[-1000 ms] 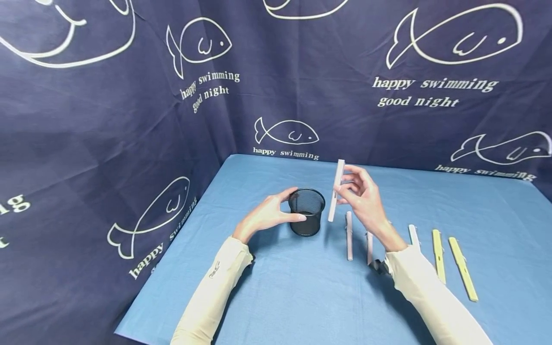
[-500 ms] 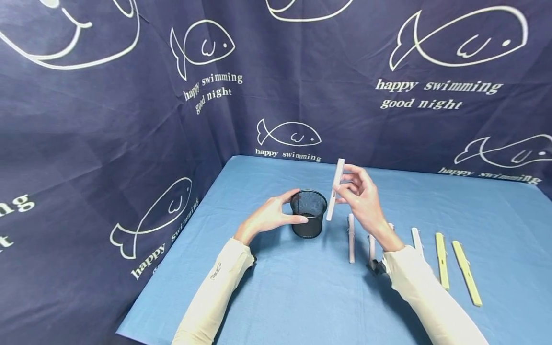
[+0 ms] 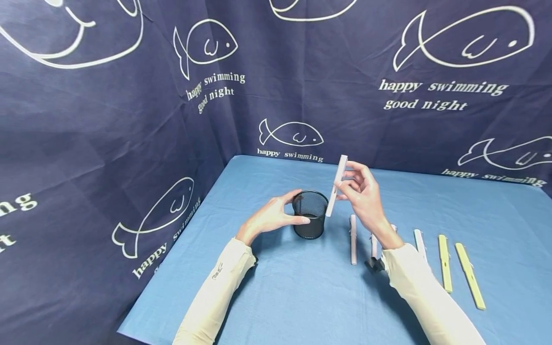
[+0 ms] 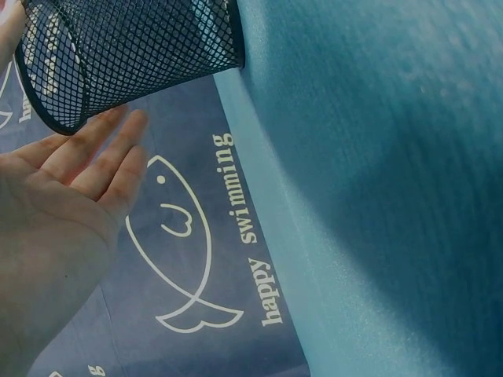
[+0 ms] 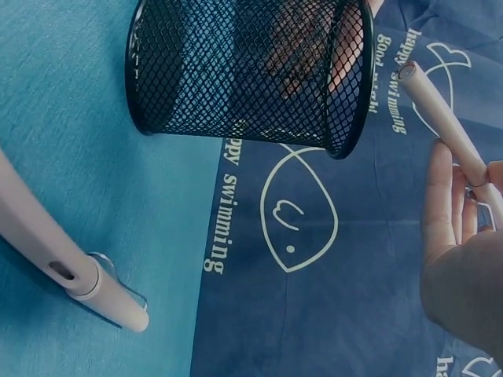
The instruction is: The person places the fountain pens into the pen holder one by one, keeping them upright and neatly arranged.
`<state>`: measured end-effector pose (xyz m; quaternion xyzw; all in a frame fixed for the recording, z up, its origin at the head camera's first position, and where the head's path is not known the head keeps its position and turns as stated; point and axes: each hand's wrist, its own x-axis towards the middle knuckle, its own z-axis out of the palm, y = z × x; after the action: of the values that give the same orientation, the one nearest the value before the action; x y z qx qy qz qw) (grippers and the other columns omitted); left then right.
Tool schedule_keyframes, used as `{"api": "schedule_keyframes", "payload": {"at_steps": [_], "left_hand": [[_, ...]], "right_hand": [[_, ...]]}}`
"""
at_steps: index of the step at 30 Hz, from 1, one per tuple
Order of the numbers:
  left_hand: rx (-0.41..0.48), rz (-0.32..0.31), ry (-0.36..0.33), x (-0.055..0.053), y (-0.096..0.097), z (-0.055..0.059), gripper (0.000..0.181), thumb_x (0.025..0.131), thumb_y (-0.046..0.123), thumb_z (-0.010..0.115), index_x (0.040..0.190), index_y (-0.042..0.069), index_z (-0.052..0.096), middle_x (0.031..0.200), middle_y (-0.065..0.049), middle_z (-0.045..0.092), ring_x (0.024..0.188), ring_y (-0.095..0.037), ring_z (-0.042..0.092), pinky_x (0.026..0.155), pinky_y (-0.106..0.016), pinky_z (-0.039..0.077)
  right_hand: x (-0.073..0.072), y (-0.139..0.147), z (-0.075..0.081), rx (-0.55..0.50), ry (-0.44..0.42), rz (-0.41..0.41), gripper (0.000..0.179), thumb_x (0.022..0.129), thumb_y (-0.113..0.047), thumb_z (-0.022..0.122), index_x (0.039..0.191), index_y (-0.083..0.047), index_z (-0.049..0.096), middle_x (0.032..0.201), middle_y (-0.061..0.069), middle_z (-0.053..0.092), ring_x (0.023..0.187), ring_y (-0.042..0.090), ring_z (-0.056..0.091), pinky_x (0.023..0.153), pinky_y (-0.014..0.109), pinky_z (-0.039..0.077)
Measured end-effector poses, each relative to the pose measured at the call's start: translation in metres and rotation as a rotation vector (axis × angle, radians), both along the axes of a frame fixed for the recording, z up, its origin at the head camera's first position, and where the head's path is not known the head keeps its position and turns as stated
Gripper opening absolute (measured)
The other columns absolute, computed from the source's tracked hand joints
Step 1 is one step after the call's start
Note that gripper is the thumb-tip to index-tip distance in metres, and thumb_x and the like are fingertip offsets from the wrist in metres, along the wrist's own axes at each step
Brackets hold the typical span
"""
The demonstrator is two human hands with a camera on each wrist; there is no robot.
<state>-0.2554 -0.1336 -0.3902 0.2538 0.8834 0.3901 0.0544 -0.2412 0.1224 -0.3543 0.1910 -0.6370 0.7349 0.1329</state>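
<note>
My left hand (image 3: 271, 215) holds a black mesh pen holder (image 3: 311, 227) upright on the table, thumb at its front and fingers behind it. In the left wrist view, the fingers (image 4: 102, 157) reach along the mesh. My right hand (image 3: 364, 196) pinches a pale pink pen (image 3: 336, 187) between thumb and fingers. The pen is raised and slightly tilted, its lower end overlapping the holder's right rim in the head view. In the right wrist view, the held pen's round end (image 5: 406, 72) points toward the holder, which shows no pens inside.
On the blue tablecloth (image 3: 297, 297), a pink pen (image 3: 353, 239) lies right of the holder. Another pink pen (image 3: 373, 247) and a white pen (image 3: 420, 244) are partly covered by the right arm. Two yellow pens (image 3: 445, 263) lie farther right. A dark fish-print curtain (image 3: 345, 120) stands behind.
My right hand has brought the pen closer to the holder's rim and slightly higher. The left hand keeps its hold on the holder. The head view has shifted a little.
</note>
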Motion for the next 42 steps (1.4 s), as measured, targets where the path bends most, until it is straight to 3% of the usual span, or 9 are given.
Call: {"api": "schedule_keyframes", "payload": {"at_steps": [15, 27, 42], "left_hand": [[0.013, -0.002, 0.034, 0.000, 0.000, -0.002, 0.087, 0.084, 0.059, 0.079, 0.157, 0.027, 0.045, 0.145, 0.001, 0.059, 0.135, -0.012, 0.050, 0.110, -0.042, 0.042], [0.015, -0.001, 0.025, 0.001, 0.001, -0.001, 0.087, 0.083, 0.060, 0.080, 0.157, 0.030, 0.046, 0.146, 0.001, 0.058, 0.135, -0.012, 0.050, 0.109, -0.042, 0.042], [0.023, -0.003, 0.002, 0.002, 0.002, 0.000, 0.089, 0.083, 0.058, 0.080, 0.158, 0.025, 0.044, 0.148, -0.002, 0.057, 0.138, -0.014, 0.049, 0.111, -0.045, 0.041]], "right_hand": [[-0.009, -0.006, 0.001, -0.090, 0.014, 0.007, 0.048, 0.094, 0.017, 0.060, 0.138, 0.001, 0.049, 0.105, 0.004, 0.064, 0.081, 0.010, 0.067, 0.066, 0.029, 0.061], [-0.012, -0.013, -0.005, -0.079, 0.020, -0.011, 0.049, 0.095, 0.018, 0.058, 0.141, 0.005, 0.046, 0.106, 0.004, 0.064, 0.082, 0.010, 0.066, 0.066, 0.029, 0.061], [-0.014, -0.017, -0.013, -0.030, 0.012, -0.020, 0.051, 0.096, 0.016, 0.058, 0.144, 0.008, 0.042, 0.108, 0.004, 0.062, 0.082, 0.009, 0.065, 0.067, 0.028, 0.060]]}}
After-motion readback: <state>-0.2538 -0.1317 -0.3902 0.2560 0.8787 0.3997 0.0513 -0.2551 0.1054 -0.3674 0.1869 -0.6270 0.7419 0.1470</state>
